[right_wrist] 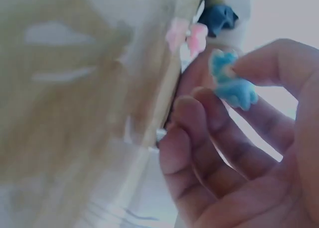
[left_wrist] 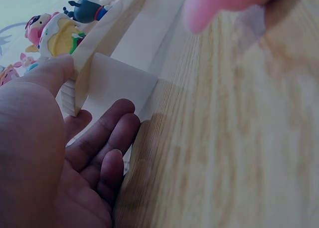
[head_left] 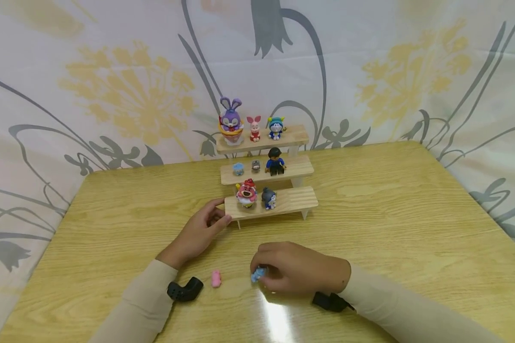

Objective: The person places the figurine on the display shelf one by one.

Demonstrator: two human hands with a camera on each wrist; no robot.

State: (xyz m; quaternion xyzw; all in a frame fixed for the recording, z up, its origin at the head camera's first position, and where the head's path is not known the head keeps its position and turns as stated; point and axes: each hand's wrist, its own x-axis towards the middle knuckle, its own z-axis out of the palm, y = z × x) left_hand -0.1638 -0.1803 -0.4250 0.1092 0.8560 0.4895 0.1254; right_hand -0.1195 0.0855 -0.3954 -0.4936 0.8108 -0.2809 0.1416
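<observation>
My left hand (head_left: 199,233) grips the left end of the lowest step of a three-tier wooden display stand (head_left: 298,201), with the thumb (left_wrist: 52,76) on the board's edge and the other fingers beside a white support. Just above the table, my right hand (head_left: 298,267) pinches a small blue figurine (right_wrist: 234,91) between thumb and fingers. A little pink figurine (head_left: 216,278) lies on the table between the two hands. On the lowest step stand a red-and-white figurine (head_left: 246,194) and a dark grey one (head_left: 269,198).
The middle step carries a light blue figurine (head_left: 238,168), a small grey one (head_left: 255,166) and a black-haired toy figure (head_left: 275,162). Up top sit a purple rabbit (head_left: 230,119), a pink piglet (head_left: 254,128) and a blue-hatted figurine (head_left: 276,128). Behind the table hangs a flowered cloth (head_left: 133,95).
</observation>
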